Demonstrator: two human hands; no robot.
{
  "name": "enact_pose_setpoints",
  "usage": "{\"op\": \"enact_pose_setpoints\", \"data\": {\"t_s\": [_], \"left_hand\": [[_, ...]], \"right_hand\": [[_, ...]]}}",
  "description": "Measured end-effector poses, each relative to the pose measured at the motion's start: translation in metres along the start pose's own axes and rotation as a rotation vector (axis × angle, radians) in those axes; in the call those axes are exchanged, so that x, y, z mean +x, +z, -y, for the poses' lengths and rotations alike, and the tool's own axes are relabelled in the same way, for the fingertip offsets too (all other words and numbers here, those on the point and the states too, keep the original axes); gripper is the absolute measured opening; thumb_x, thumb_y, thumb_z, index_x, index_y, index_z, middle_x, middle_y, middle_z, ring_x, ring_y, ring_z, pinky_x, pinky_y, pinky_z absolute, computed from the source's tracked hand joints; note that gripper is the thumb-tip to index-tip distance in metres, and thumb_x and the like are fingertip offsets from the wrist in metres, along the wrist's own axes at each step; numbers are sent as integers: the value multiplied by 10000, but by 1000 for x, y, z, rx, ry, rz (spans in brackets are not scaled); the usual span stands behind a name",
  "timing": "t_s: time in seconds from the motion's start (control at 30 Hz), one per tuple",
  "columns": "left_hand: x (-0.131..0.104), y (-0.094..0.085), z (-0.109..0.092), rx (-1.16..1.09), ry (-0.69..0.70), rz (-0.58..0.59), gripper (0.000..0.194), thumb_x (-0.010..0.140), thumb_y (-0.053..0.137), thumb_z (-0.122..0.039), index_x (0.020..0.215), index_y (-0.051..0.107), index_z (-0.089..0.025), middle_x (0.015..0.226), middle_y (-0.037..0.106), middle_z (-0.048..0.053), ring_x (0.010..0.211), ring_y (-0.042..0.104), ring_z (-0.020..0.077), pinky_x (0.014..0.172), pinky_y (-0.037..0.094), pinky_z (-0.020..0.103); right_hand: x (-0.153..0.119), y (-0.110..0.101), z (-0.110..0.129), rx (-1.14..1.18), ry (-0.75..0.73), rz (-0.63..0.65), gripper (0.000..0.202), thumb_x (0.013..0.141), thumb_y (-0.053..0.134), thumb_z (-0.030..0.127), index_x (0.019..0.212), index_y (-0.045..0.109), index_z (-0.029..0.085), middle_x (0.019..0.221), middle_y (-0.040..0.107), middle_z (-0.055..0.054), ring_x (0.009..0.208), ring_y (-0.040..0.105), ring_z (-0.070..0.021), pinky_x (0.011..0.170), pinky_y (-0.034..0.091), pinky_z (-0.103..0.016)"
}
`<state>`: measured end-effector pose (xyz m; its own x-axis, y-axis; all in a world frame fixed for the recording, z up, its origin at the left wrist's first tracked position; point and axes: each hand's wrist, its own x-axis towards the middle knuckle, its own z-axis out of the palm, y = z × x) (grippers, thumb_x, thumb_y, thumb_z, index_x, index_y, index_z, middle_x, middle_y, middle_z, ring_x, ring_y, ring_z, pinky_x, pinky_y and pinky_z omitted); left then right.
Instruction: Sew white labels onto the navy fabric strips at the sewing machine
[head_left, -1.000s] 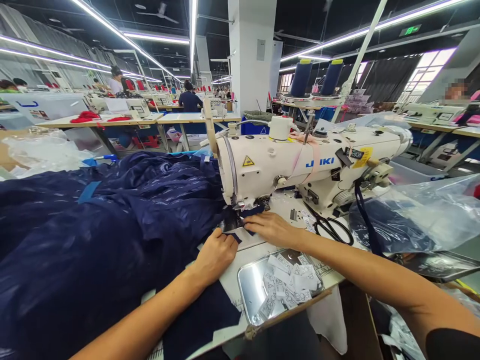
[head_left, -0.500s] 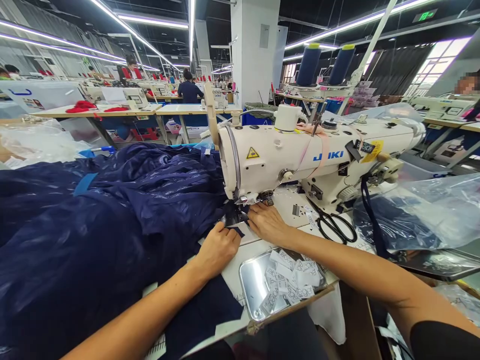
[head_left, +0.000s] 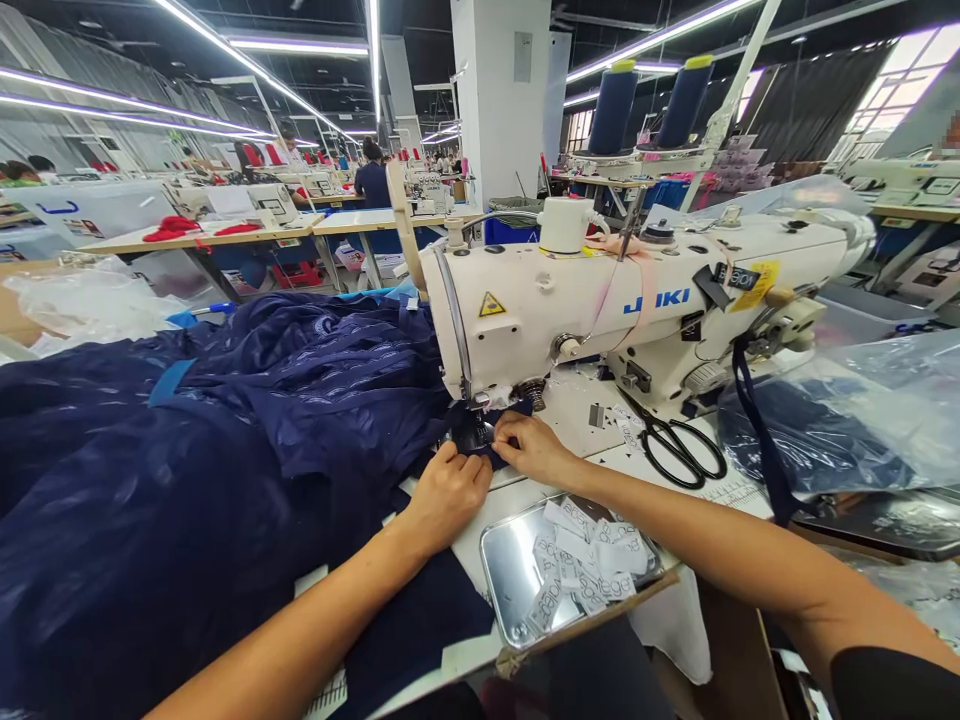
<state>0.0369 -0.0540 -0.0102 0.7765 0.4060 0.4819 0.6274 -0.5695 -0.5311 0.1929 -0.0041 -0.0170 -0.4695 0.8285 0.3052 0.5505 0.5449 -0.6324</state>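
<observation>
A white sewing machine [head_left: 525,300] stands across the middle, its presser foot low over dark navy fabric [head_left: 322,380] that spreads over the left side. Just in front of the needle, my left hand [head_left: 450,492] has its fingers curled and pressed on the navy fabric. To the right of the needle, my right hand [head_left: 536,450] pinches an edge of the navy fabric between thumb and fingers. The exact spot under the foot is partly hidden by the fingers and the machine head.
A metal tray [head_left: 510,565] of white printed labels [head_left: 592,555] sits near the front edge. Black scissors [head_left: 679,450] lie right of my right hand. Farther right is a plastic bag [head_left: 847,420] with dark cloth. Behind, a person [head_left: 371,178] sits among other machines.
My left hand has shifted slightly right. My right hand's fingers have drawn into a tighter pinch, and more navy fabric shows beside them. The whole view has moved a little.
</observation>
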Motion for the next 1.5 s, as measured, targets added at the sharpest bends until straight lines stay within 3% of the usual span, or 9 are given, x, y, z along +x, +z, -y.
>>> {"op": "enact_pose_setpoints", "data": {"t_s": [0.27,0.47,0.53,0.67,0.77,0.87,1.0,1.17,1.5], "left_hand": [[2,0,2,-46,4,50,306,833,293,-20,747,580,-84,557,544,27,472,495,138,538,328,294],[1,7,1,-107,-46,79,279,818,339,-25,686,570,-109,546,545,18,476,503,134,547,336,291],[1,8,0,-122,-51,89,265,806,361,-25,660,564,-112,551,549,21,479,503,134,545,338,293],[0,2,6,-179,-48,132,216,789,418,-61,643,566,-120,587,565,32,527,519,144,555,357,302],[-6,-12,18,-297,-52,174,148,773,488,-158,659,580,-136,783,628,78,782,573,215,691,407,363],[-14,-19,27,-522,-82,221,130,770,492,-179,712,606,-157,1034,625,78,998,541,222,885,390,397],[-15,-10,22,-682,-195,262,204,809,429,-122,845,627,-153,1067,631,81,988,576,159,873,451,271],[-3,5,6,-578,-299,216,194,806,442,-100,811,630,-145,997,661,94,897,622,180,804,505,297],[0,10,0,-474,-308,118,173,757,476,-35,800,626,-112,934,673,111,838,632,199,769,522,325]], "right_hand": [[-5,-3,5,-103,-41,-2,175,749,533,72,592,512,147,703,550,1,684,522,-123,670,373,-266],[-9,-9,1,-56,-123,96,128,790,524,94,721,621,141,806,603,-25,754,547,-124,708,423,-247],[-14,-10,4,-160,-186,138,141,792,514,82,804,639,145,882,603,-42,817,536,-142,748,429,-263],[-28,-9,20,-588,-290,193,175,779,487,67,881,625,103,946,572,-111,859,495,-215,710,447,-329],[-31,-11,26,-741,-360,241,207,772,475,56,932,605,77,946,563,-131,863,490,-233,662,462,-317],[-23,-18,17,-751,-505,311,242,790,451,51,989,587,74,973,569,-126,870,501,-223,671,476,-304],[-4,-28,-2,-755,-651,347,279,799,441,39,1047,566,64,1031,582,-139,913,530,-223,729,493,-321],[7,-29,-18,-742,-666,299,322,812,418,34,1110,539,44,1116,570,-170,1015,542,-225,775,508,-321],[12,-24,-35,-644,-657,277,365,807,434,31,1160,521,69,1188,540,-170,1072,532,-223,855,488,-346]]}}
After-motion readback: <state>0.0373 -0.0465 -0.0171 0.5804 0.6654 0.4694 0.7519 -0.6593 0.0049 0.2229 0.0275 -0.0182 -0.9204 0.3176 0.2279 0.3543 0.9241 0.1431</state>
